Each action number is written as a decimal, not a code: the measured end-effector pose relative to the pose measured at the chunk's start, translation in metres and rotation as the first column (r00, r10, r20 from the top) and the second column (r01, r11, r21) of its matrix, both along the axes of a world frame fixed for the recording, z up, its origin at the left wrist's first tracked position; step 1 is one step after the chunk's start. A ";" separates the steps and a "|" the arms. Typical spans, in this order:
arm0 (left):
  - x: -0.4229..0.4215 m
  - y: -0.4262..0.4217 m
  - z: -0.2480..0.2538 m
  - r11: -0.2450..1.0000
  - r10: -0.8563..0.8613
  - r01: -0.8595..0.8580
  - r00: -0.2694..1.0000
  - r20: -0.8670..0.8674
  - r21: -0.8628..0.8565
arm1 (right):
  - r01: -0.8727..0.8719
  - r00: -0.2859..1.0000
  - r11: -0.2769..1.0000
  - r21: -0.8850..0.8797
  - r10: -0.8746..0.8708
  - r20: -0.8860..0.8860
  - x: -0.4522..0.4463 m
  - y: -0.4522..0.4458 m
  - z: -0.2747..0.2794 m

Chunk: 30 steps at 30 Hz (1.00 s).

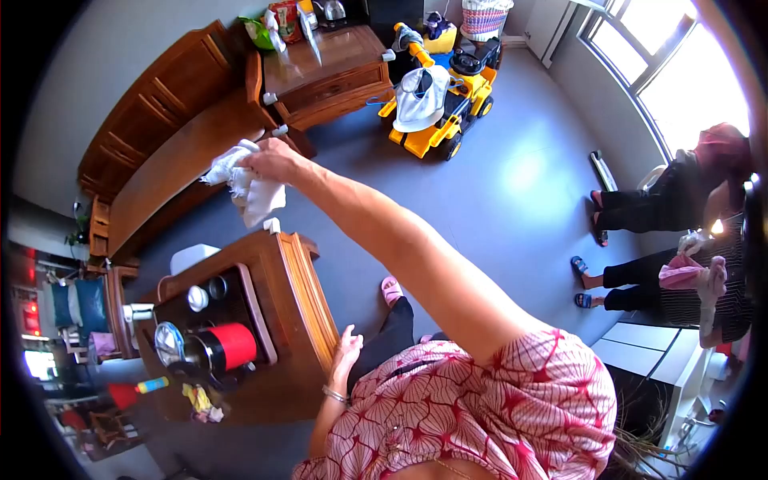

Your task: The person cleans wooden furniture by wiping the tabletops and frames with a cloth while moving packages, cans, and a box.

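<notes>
My right arm is stretched far out, and my right hand (274, 160) is closed on a white cloth (254, 190) with a frayed edge. The cloth hangs bunched between the wooden bench (172, 172) and the near corner of the wooden tea table (292, 296). My left hand (346, 356), with a bracelet at the wrist, is low beside the table's side edge. Its fingers are apart and hold nothing; whether they touch the table I cannot tell.
On the tea table are a tray (258, 316), a red and black pot (232, 346) and a crumpled yellow cloth (200, 400). A yellow toy truck (420, 140) stands ahead by a wooden cabinet (320, 68). Two people (640, 212) stand at the right near the window.
</notes>
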<state>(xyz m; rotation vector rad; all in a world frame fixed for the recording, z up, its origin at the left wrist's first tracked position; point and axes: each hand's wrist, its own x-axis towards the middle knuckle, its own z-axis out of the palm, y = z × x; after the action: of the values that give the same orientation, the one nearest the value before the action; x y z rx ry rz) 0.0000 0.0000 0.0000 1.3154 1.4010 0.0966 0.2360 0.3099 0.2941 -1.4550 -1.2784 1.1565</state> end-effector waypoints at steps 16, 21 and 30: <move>0.080 0.257 0.009 0.995 -0.095 0.095 0.995 -0.016 -0.004 | -0.042 0.997 0.761 -0.647 -0.014 -0.081 0.070 0.069 -0.215; 0.094 0.341 0.029 0.999 0.014 -0.017 0.997 0.070 0.034 | -0.325 0.893 0.661 -0.677 0.450 0.011 0.075 0.120 -0.238; 0.116 0.470 0.065 0.955 0.264 -0.258 0.964 0.026 -0.145 | 0.451 0.670 0.788 -0.419 -0.609 -0.424 0.252 0.365 -0.202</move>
<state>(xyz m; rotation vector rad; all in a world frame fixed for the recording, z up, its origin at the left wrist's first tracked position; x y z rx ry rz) 0.1164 0.4701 0.0648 1.0017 1.5096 0.2004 0.4876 0.6750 0.0919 -1.4158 -0.2470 1.2322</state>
